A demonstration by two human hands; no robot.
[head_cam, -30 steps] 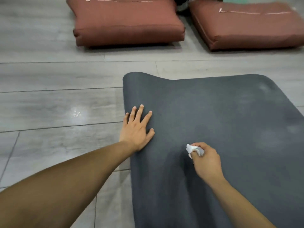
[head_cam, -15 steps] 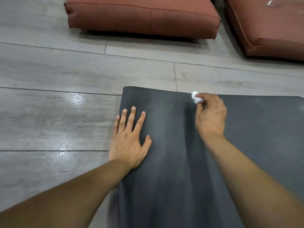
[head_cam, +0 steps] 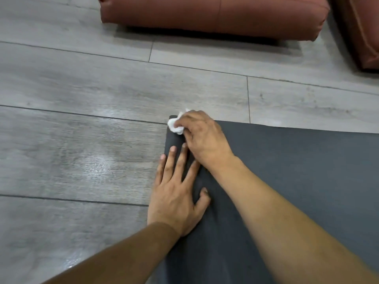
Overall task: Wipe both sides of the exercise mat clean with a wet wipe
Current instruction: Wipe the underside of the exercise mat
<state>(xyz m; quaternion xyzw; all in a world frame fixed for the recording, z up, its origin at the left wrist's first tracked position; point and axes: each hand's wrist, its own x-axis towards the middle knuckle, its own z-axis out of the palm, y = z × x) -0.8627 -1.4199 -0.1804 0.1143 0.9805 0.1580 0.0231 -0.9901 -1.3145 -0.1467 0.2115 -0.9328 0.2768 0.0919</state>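
Note:
A dark grey exercise mat (head_cam: 297, 171) lies flat on the floor and fills the lower right of the view. My right hand (head_cam: 203, 138) grips a crumpled white wet wipe (head_cam: 175, 126) and presses it on the mat's far left corner. My left hand (head_cam: 176, 193) lies flat with fingers spread along the mat's left edge, just below the right hand. Its little finger reaches over the edge onto the floor.
Grey wood-look floor planks (head_cam: 82, 140) spread out to the left and beyond the mat. A rust-red floor cushion (head_cam: 215, 15) lies at the top, and a second cushion (head_cam: 365, 33) sits at the top right.
My right hand has swept the wipe from the mat's middle up to the far edge, then left to the corner. My left hand has stayed flat on the mat's left edge.

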